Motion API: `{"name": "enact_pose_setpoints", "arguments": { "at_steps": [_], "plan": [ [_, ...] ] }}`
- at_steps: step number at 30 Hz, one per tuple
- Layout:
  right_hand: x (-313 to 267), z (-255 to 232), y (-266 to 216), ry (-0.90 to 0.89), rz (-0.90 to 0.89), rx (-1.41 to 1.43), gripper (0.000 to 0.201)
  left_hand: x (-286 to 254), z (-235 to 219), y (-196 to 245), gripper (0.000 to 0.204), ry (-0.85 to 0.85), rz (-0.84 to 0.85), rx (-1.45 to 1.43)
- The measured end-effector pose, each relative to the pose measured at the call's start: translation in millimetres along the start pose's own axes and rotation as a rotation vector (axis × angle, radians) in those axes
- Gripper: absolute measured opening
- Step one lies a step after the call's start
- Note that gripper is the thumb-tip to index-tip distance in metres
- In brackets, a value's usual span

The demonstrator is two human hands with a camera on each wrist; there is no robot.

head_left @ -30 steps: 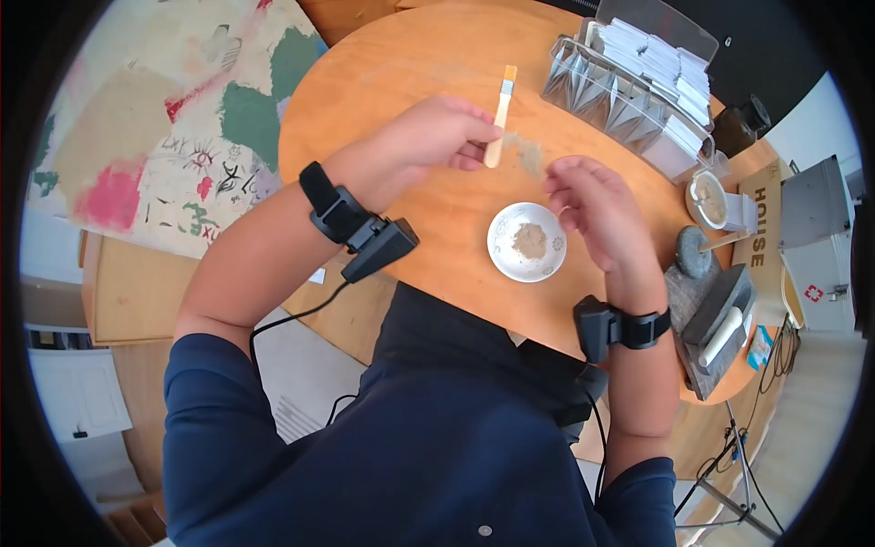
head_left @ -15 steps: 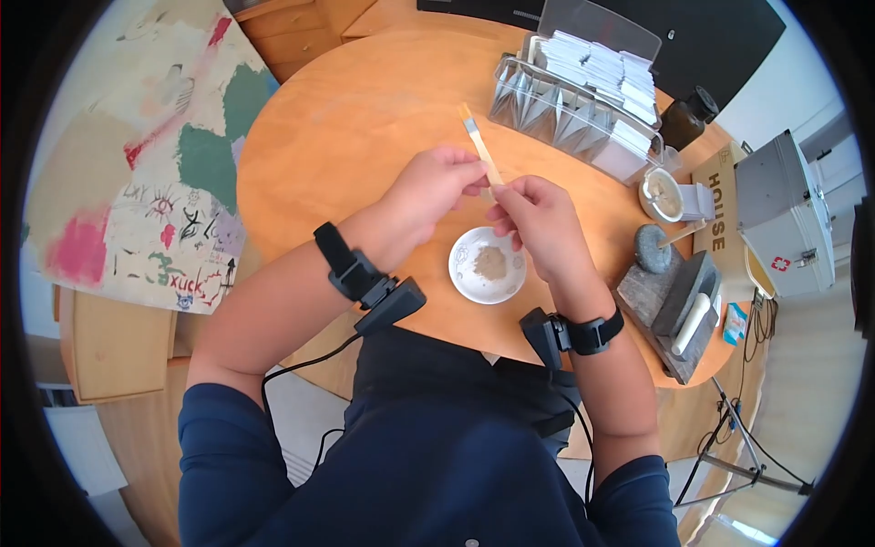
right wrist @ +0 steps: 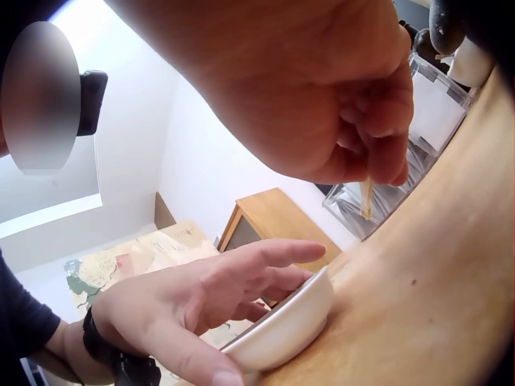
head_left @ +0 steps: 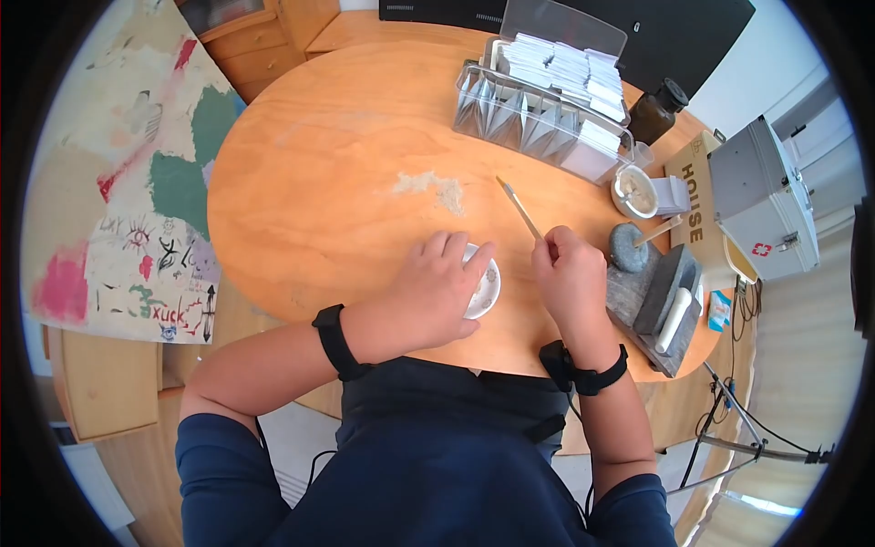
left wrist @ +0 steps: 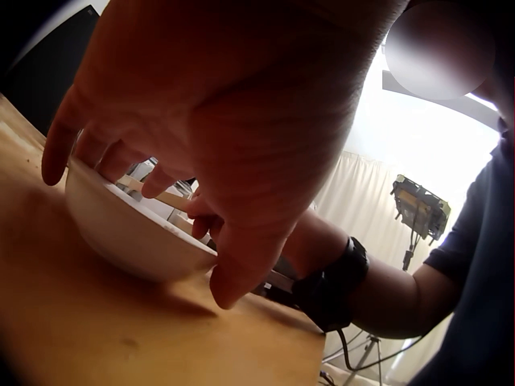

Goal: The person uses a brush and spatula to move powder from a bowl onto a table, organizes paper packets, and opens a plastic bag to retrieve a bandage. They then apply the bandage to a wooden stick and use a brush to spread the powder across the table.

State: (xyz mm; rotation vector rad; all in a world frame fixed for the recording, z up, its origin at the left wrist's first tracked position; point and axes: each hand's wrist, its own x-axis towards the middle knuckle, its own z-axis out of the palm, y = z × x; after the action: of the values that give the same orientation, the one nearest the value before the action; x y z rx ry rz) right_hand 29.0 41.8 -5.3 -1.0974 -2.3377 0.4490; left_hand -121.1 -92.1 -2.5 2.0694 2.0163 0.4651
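Note:
My left hand (head_left: 428, 287) spans the white bowl (head_left: 488, 294) from above, its thumb at the near rim and its fingers at the far rim. The back of the hand covers most of the bowl in the head view. Seen from the left wrist, the bowl's outer wall (left wrist: 129, 241) shows between thumb and fingers, close over the table. My right hand (head_left: 572, 273) grips a flat paintbrush (head_left: 522, 210) by its wooden handle, bristles pointing away from me. Beyond the bowl, a patch of beige powder (head_left: 442, 190) lies spread on the table.
The round wooden table (head_left: 310, 182) carries a clear box of papers (head_left: 547, 118) at the back. To the right stand a dark jar (head_left: 658, 111), a small cup (head_left: 634, 191), a round grey stone (head_left: 627, 248), a grey stone block (head_left: 663, 290) with a white-handled tool, and a silver case (head_left: 764, 196).
The brush has passed from my left hand to my right, which has moved right with it. My left hand has come down onto the bowl. The head view has shifted.

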Motion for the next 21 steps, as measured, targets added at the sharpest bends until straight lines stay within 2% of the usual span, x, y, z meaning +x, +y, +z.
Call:
{"name": "enact_pose_setpoints", "arguments": {
  "at_steps": [4, 7, 14, 16, 18, 19, 21],
  "plan": [
    [4.5, 3.4, -0.6, 0.025, 0.000, -0.016, 0.014, -0.1, -0.6, -3.6, 0.080, -0.009, -0.014, -0.064],
    [9.5, 5.9, 1.9, 0.048, -0.051, -0.038, 0.014, -6.0, -6.0, -12.0, 0.079, 0.077, -0.001, -0.083],
    [11.4, 17.1, 7.4, 0.038, -0.108, -0.093, 0.012, -27.8, -43.5, -50.7, 0.078, 0.143, -0.146, -0.049],
    [8.8, 20.9, 2.1, -0.036, -0.095, -0.059, 0.011, -33.2, -51.1, -65.3, 0.078, 0.168, -0.166, -0.021],
    [8.1, 13.2, -6.7, -0.012, -0.088, -0.050, 0.010, -40.3, -61.5, -75.9, 0.079, 0.154, -0.287, -0.030],
    [8.8, 8.5, -12.7, 0.017, -0.081, -0.041, 0.009, -43.6, -66.5, -81.7, 0.079, 0.156, -0.294, -0.027],
    [5.0, 1.2, -24.2, -0.047, -0.128, 0.059, 0.007, -52.2, -74.2, -91.4, 0.081, 0.168, -0.371, -0.007]
  ]
}}
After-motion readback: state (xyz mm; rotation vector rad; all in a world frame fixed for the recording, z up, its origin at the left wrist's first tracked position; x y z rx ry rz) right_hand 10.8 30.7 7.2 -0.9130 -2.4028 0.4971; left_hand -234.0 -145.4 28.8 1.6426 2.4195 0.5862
